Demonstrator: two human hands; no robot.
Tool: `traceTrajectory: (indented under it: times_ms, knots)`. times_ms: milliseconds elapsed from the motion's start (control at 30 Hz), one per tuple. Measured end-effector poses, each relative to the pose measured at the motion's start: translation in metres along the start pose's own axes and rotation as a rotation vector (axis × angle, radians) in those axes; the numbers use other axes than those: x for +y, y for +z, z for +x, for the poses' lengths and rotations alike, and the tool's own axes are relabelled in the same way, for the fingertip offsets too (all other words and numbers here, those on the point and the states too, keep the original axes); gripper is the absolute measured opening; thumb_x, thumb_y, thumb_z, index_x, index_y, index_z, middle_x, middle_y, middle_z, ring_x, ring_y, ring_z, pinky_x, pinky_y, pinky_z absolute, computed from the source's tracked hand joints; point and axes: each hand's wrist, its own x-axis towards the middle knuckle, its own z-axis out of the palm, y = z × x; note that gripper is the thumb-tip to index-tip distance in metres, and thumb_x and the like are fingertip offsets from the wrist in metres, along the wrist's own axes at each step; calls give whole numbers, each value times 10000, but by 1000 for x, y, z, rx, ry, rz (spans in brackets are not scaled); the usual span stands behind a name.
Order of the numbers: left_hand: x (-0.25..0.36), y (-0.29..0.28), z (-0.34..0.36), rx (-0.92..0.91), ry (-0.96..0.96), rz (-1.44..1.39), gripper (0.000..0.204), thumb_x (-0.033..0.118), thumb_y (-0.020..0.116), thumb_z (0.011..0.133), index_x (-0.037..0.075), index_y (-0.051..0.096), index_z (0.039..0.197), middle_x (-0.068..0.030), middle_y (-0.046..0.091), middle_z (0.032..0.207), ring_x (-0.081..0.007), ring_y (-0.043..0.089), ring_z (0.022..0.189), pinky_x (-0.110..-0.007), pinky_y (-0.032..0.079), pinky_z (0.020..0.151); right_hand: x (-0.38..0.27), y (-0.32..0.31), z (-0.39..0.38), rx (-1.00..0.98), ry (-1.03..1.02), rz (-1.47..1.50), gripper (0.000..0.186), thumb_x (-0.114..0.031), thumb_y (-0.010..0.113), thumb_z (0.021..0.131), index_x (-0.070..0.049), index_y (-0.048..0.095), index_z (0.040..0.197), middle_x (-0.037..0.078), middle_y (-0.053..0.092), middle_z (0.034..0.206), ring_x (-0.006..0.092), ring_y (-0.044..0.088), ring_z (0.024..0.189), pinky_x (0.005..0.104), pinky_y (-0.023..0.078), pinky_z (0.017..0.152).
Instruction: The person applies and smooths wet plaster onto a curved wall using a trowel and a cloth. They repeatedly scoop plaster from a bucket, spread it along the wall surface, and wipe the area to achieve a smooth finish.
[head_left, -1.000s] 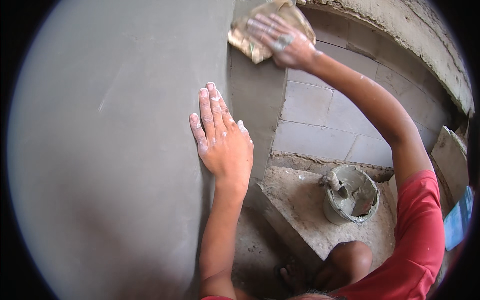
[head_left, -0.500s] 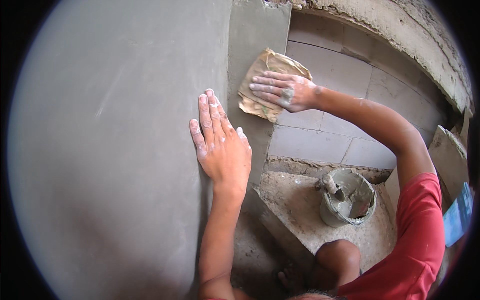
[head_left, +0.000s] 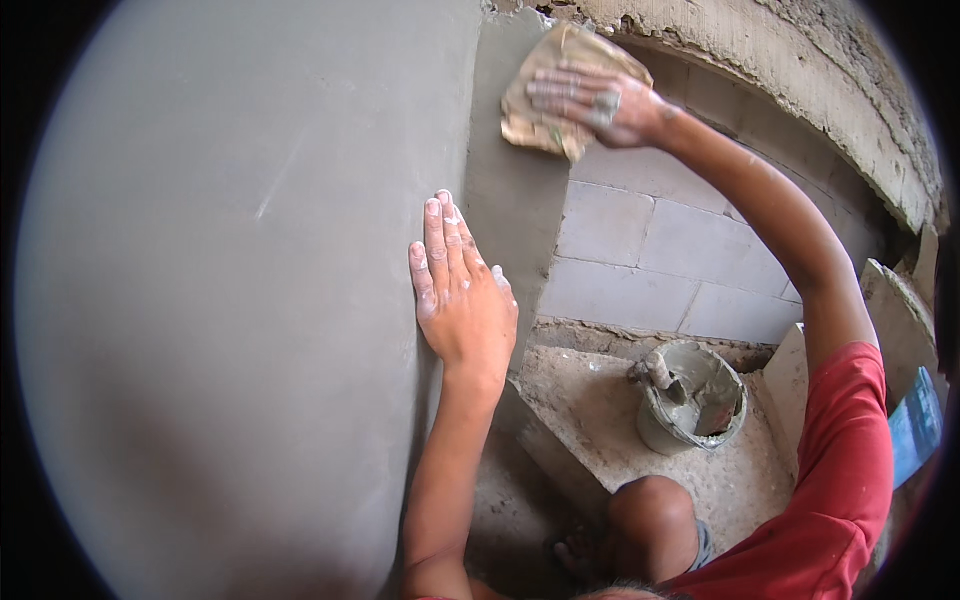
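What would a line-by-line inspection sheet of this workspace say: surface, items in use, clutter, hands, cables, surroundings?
Surface: smooth grey wall with a pale streak; narrower grey strip beside it.
Items in use: crumpled tan sheet at the strip's upper part.
Clutter: bucket of grey paste with a tool handle at its rim; blue object at far right, kind unclear.
Hands: left hand on the smooth wall near its edge, fingers extended; right hand over the sheet, blurred, thumb hidden.
Cables: nothing seen.
Surroundings: pale block wall; rough concrete edge above it.
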Motion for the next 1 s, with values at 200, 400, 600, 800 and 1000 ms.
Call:
traceTrajectory:
  times_ms: [200, 400, 600, 800, 1000]
  knots:
    - [2, 1, 1, 20, -16, 42, 857, 414, 652, 1019, -19, 341, 1690, -105, 161, 1840, -258, 84, 1707, -513, 75, 1371, -12, 6, 11, 54, -23, 80, 526, -107, 541, 1046, -107, 527, 1572, 113, 480, 1696, 314, 425, 1587, 511, 318, 1348]
    - [1, 2, 1, -1, -6, 6, 859, 415, 657, 1012, -14, 349, 1690, -99, 187, 1836, -251, 91, 1707, -512, 79, 1367, 7, 11, -4, 42, -77, 114, 494, -128, 549, 1044, -114, 575, 1538, 112, 551, 1638, 287, 464, 1563, 499, 335, 1347]
    - [3, 2, 3, 33, -16, 32, 872, 406, 678, 1000, -14, 349, 1689, -99, 184, 1835, -250, 90, 1707, -513, 87, 1369, -2, 17, 8, 21, -164, 62, 481, -185, 535, 1075, -52, 561, 1537, 127, 537, 1648, 266, 456, 1570, 502, 303, 1356]
    - [2, 3, 3, -11, -14, -10, 868, 419, 670, 1001, -6, 356, 1689, -91, 161, 1842, -243, 76, 1709, -516, 88, 1365, -5, -58, 28, -227, 23, 49, 384, -197, 534, 1096, -172, 654, 1459, 28, 586, 1614, 214, 476, 1554, 502, 288, 1365]
    - [5, 11, 6, 40, -38, 21, 859, 405, 667, 1006, 2, 349, 1694, -88, 154, 1844, -243, 69, 1710, -516, 81, 1365, 4, 2, 20, -42, -228, 165, 399, -167, 557, 1069, -177, 657, 1455, 14, 547, 1653, 208, 424, 1590, 479, 251, 1380]
